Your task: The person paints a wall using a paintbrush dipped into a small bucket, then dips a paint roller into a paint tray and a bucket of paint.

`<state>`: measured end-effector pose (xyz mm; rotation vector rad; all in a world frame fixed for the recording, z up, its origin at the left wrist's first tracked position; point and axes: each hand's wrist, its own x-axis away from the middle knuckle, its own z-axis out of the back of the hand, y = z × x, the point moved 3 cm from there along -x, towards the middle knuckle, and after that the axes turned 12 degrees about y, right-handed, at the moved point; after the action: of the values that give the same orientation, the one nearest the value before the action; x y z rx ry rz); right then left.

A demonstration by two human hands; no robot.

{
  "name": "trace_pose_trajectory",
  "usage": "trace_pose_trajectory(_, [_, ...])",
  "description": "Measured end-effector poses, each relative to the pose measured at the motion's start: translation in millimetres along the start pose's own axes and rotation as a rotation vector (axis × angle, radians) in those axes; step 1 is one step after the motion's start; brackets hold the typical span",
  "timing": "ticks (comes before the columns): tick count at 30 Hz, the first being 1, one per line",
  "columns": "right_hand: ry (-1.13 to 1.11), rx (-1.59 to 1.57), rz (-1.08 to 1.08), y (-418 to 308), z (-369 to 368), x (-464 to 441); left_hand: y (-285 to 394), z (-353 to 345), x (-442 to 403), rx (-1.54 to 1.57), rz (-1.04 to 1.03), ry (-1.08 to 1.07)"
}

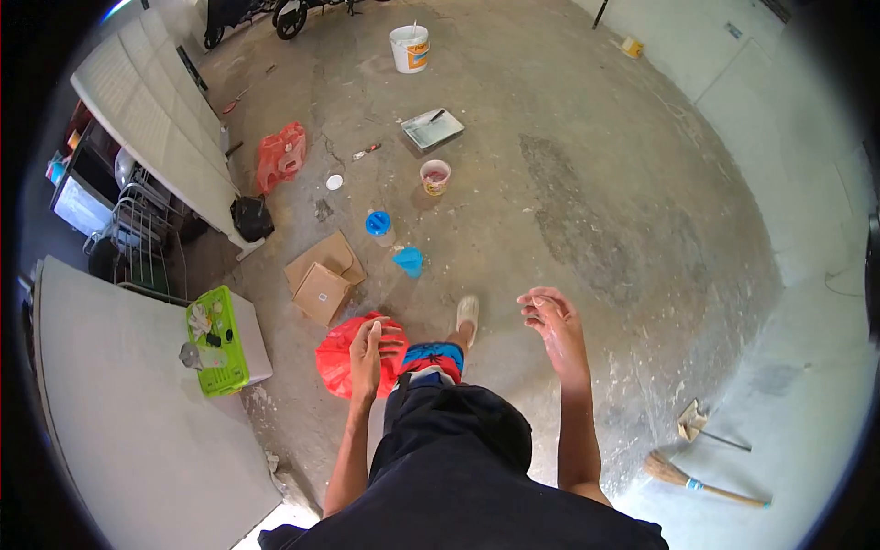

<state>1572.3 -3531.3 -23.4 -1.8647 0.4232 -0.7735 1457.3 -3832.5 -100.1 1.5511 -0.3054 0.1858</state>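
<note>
My left hand (pixel 369 353) is raised at the lower middle, fingers apart and holding nothing; it overlaps the red plastic bag (pixel 335 357) in view, and whether they touch cannot be made out. To the right, my right hand (pixel 555 325) hangs in the air over the bare floor, empty, with loosely curled fingers apart. Ahead of my foot are a blue cup-like container (pixel 409 261) and a clear container with a blue lid (pixel 378 223). A brown cardboard box (pixel 323 291) rests on the floor left of them.
Farther ahead stand a pink-stained tub (pixel 435 177), a paint tray (pixel 432 129) and a white bucket (pixel 410 50). At left are a green-lidded box (pixel 220 344), a black bag (pixel 251 218) and a leaning white panel (pixel 156 110). A broom (pixel 701 483) lies at lower right.
</note>
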Motion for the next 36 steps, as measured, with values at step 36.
trace_pose_trajectory(36, [-0.603, 0.668, -0.047, -224.4, -181.1, -1053.4, 190.9, -584.9, -739.8, 0.465, 0.148, 0.354])
